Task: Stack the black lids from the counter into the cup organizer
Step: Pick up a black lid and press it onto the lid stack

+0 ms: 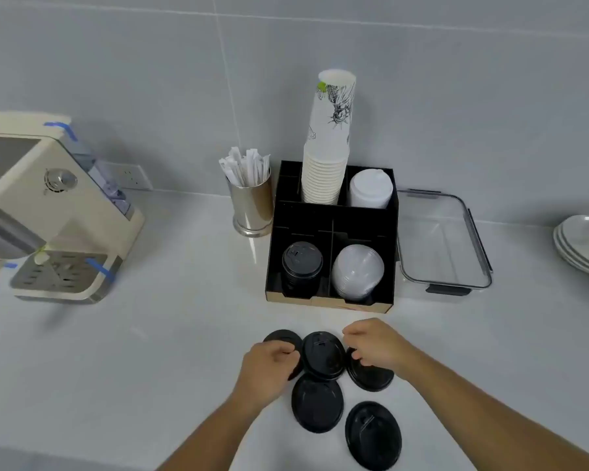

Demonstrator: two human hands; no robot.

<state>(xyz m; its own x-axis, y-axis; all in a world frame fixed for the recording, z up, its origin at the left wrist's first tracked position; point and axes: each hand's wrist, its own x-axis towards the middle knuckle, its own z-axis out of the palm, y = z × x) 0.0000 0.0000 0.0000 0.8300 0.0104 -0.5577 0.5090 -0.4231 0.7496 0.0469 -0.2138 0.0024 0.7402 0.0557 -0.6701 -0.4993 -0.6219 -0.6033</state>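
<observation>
Five round black plastic lids (317, 402) remain on the white counter (150, 351); a stack sits in the black compartmented cup organizer (332, 215), front-left. Your left hand (269, 365) and right hand (376, 345) curl loosely around lids; grip unclear.

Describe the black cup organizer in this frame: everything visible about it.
The cup organizer is a black box with thin divider walls, sitting upright on the white counter near the tiled wall; its front bottom edge looks brown, like bare board. The back compartments hold a tall stack of paper cups and white lids. The front left holds a stack of black lids, the front right clear domed lids. A metal holder stands to its left, a clear container to its right.
</observation>
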